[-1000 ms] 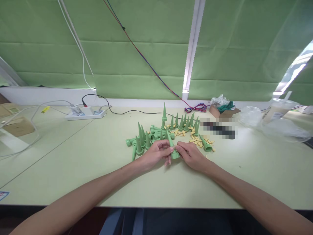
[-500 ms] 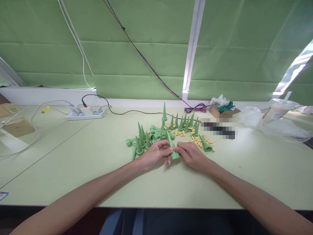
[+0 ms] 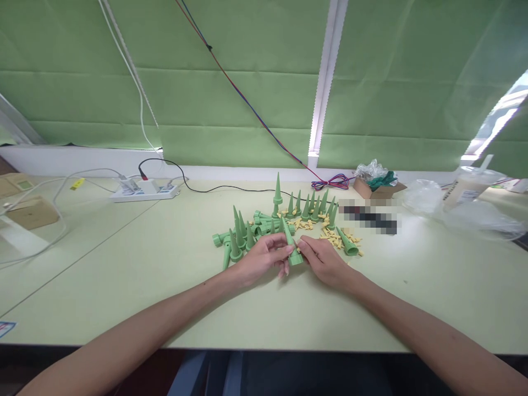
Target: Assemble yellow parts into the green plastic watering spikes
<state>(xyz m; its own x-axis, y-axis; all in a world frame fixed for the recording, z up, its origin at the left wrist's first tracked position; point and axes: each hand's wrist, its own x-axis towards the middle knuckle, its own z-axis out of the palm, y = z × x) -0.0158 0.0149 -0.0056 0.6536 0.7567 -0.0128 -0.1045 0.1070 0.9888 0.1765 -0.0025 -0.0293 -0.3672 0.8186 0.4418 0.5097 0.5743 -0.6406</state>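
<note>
Green plastic spike (image 3: 292,245), this side of the yellow pegs (image 3: 329,237), sits clamped in the fingers of the left hand (image 3: 265,257), just raised slightly while the right hand's (image 3: 325,263) pinched-together fingers edged up its side, suggesting handling there is unfinished.

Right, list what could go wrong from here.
The held cone leans in the left hand, so it might slip.
The standing cones are close beside that hand; a nudge could topple one.
The yellow pieces lie loose and small near the right hand, so a brush might scatter them.
</note>
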